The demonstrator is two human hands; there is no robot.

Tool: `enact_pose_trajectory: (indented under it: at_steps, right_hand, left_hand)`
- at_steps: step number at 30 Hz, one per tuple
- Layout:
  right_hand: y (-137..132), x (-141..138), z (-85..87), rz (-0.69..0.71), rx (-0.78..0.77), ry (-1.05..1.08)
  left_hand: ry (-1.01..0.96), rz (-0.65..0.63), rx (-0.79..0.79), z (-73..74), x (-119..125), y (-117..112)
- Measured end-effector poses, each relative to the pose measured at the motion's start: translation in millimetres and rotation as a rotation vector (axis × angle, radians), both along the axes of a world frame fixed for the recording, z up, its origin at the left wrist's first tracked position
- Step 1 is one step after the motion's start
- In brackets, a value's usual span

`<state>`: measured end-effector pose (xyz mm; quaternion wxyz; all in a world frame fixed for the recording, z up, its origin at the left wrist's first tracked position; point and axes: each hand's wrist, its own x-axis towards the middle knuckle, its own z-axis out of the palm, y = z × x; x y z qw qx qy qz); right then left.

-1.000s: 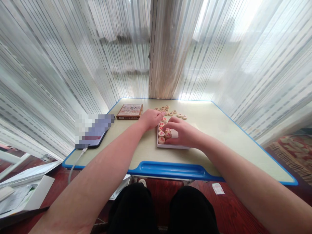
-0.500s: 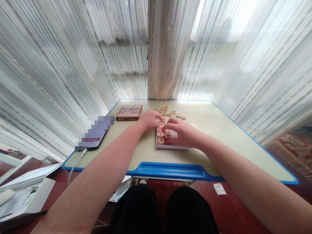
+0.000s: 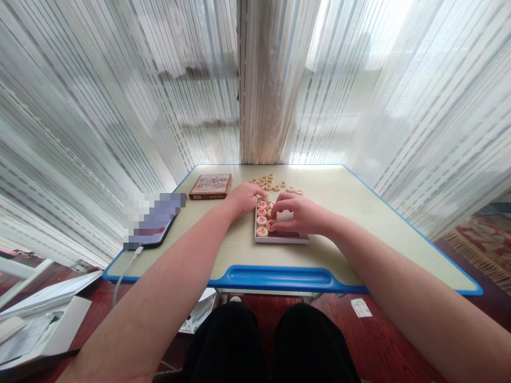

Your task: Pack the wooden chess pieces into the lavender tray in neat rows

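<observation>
A shallow box tray [image 3: 281, 240] with light sides lies on the table, its left part filled with round wooden Chinese chess pieces [image 3: 262, 221] marked in red. My left hand [image 3: 242, 200] is at the tray's far left corner. Its fingers are bent and its index finger rests on a chess piece [image 3: 265, 197] there; the thumb is mostly hidden. My right hand [image 3: 300, 214] reaches over the tray from the right. Its thumb and curled fingers close on a red-marked piece [image 3: 270, 225] in the second column. Part of the tray is hidden under this hand.
Several loose chess pieces [image 3: 269, 186] lie beyond the tray. A closed brown box [image 3: 211, 185] is at the back left. Nearer stands a phone [image 3: 159, 219] with a charging cable [image 3: 126, 270]. The table's blue front edge has a trough [image 3: 279, 276].
My right hand has set its tilted piece flatter into the second column, with its fingers still at it. My left hand stays at the far left corner. The view has shifted slightly.
</observation>
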<state>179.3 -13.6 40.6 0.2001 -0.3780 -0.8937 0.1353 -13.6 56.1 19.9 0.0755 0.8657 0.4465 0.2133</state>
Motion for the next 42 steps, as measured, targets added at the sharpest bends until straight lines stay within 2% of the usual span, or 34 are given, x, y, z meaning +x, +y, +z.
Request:
enact_pose_trajectory:
  at_steps: [12,25,29,34,38,42]
  right_hand:
    - [-3,-1,7.2,0.022,-0.125,0.012]
    - [-1,-1,1.5,0.037,-0.031,0.021]
    - [0,0,2.1,0.022,-0.053,0.018]
    - [3,5,4.6,0.025,-0.065,0.043]
    - [7,8,3.9,-0.073,0.01,0.063]
    - [10,7,0.1,-0.075,0.02,0.016]
  left_hand:
    - [0.037,0.031,-0.011,2.6,1,-2]
    - [-0.002,0.029,-0.014,1.4,0,-3]
    - [-0.091,-0.005,-0.015,5.1,0,-5]
    - [-0.232,-0.125,-0.081,16.1,2,-18]
    - [-0.207,-0.156,-0.143,22.2,4,-26]
    - [-0.148,-0.148,-0.168,21.5,5,-26]
